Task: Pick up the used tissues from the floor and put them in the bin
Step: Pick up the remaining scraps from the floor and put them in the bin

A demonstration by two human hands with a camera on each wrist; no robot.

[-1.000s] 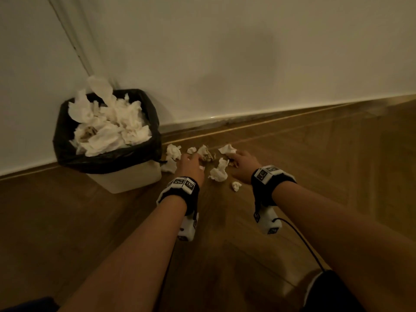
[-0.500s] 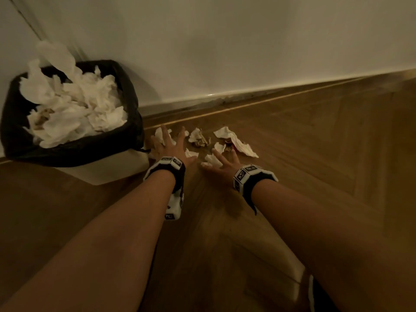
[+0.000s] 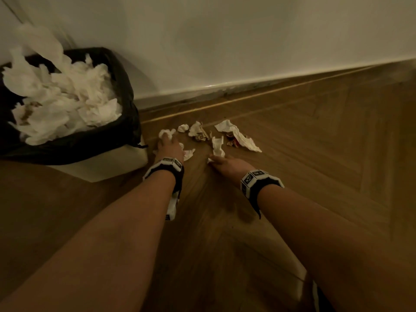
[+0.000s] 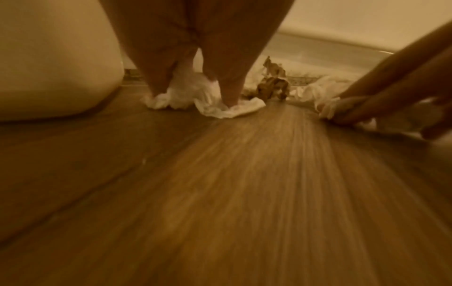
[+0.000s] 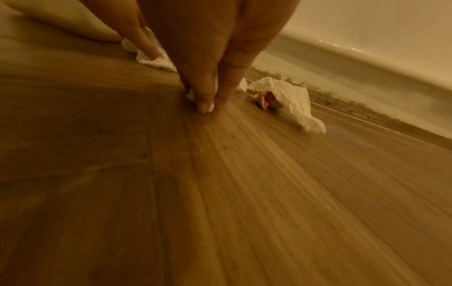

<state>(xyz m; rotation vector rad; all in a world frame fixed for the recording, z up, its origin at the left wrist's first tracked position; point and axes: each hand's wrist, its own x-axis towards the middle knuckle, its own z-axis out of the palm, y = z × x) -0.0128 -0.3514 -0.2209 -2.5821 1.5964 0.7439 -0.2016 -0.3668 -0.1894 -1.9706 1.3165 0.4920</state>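
A white bin (image 3: 108,167) with a black liner stands at the left, piled high with white tissues (image 3: 63,104). Several used tissues lie on the wooden floor by the wall: a stained crumpled one (image 3: 198,131), a small wad (image 3: 182,127) and a long white one (image 3: 238,136). My left hand (image 3: 169,146) is down beside the bin, fingers gathered on a bunch of white tissue (image 4: 181,96). My right hand (image 3: 221,160) pinches the near end of a white tissue strip (image 3: 218,145) against the floor; its fingertips (image 5: 204,106) are pressed together.
The white wall and skirting board (image 3: 225,88) run close behind the tissues. A reddish-brown scrap (image 3: 231,140) lies under the long tissue. Open wooden floor (image 3: 315,176) spreads to the right and toward me.
Half a second ago both hands lay flat with fingers spread over the tissues. Now the left fingers have drawn in around a bunch and the right fingers have closed on a strip.
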